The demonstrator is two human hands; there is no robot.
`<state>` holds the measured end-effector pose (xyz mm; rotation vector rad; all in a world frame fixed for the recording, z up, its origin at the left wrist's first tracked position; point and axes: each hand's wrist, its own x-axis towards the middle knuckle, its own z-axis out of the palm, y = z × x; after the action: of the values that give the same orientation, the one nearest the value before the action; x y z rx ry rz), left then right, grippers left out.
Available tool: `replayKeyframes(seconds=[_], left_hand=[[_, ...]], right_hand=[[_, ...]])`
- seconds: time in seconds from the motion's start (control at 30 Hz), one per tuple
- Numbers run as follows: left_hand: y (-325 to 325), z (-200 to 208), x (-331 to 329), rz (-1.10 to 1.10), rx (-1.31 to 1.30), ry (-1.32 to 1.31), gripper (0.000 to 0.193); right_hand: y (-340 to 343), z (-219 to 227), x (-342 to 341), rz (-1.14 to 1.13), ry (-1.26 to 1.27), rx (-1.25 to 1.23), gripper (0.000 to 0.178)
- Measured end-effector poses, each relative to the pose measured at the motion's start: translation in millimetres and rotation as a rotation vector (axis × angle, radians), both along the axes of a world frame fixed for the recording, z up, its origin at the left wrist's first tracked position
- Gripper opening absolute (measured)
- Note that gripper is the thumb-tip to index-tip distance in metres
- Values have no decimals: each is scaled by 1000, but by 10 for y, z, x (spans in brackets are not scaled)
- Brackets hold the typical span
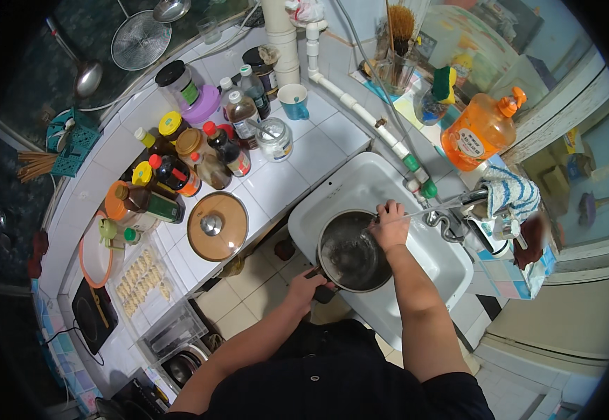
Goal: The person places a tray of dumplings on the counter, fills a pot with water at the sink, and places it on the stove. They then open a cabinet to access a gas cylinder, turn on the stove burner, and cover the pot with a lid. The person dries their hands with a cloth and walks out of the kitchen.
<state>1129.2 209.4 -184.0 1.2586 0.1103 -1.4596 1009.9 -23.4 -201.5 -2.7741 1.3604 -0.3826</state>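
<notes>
A dark round cooking pot [357, 255] with a pale rim is over the near left part of the white sink [439, 262]. Its inside looks wet. My left hand [309, 288] is closed round the handle at the pot's near left side. At the far right rim my right hand [390, 225] is closed, fingers toward the outside and thumb over the inside. A thin stream of water [427, 208] runs from the faucet [471, 199] toward my right hand.
Left of the sink, a glass lid [218, 225], several sauce bottles [175, 175] and a tray of dumplings [142, 281] stand on the tiled counter [269, 189]. An orange soap bottle [478, 131] and a striped towel [513, 192] are behind the faucet.
</notes>
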Motion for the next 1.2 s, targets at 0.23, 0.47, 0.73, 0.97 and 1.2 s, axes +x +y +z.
replayKeyframes(seconds=[0.23,0.47,0.73,0.97,1.2], left_hand=[[14,-7,-7,-11,-33,-36,29],[0,4,-11,-16,1,-33,30],[-2,-10,-32,-10,23,-38,31],[88,-130,8,14,-53,15,23],[59,27,-1,-37,-40,-12,32]], right_hand=[[9,2,-22,22,-9,-35,34],[-9,25,-22,1,51,55,30],[-44,8,-99,2,-108,85,27],[-115,253,-879,-478,-1109,713,18],[119,593,-1832,-892,-1210,898,17]])
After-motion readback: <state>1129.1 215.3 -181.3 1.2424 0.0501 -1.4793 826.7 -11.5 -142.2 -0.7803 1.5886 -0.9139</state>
